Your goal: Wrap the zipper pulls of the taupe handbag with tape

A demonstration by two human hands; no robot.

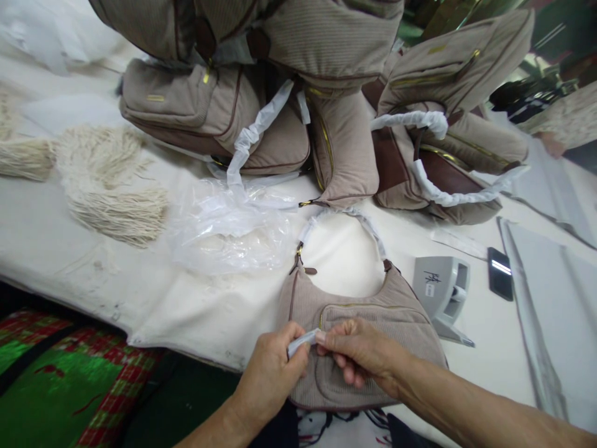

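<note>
A taupe corduroy shoulder bag [364, 305] lies flat at the table's near edge, its white-wrapped strap looped away from me. Above its front pocket, a small white wrapped strip [302, 342] stretches between my two hands; its exact kind I cannot make out. My left hand [275, 364] is closed around one end of the strip. With thumb and fingers, my right hand [357, 351] pinches the other end. A brown leather tab [310, 270] hangs by the strap's left ring.
Several similar bags [214, 118] are piled at the back. Left lie bundles of cream cord [112, 186] and clear plastic bags [228, 230]. To the right are a grey tape dispenser [438, 289], a phone [500, 274] and grey sheets [555, 298]. Another person's hand [551, 144] shows far right.
</note>
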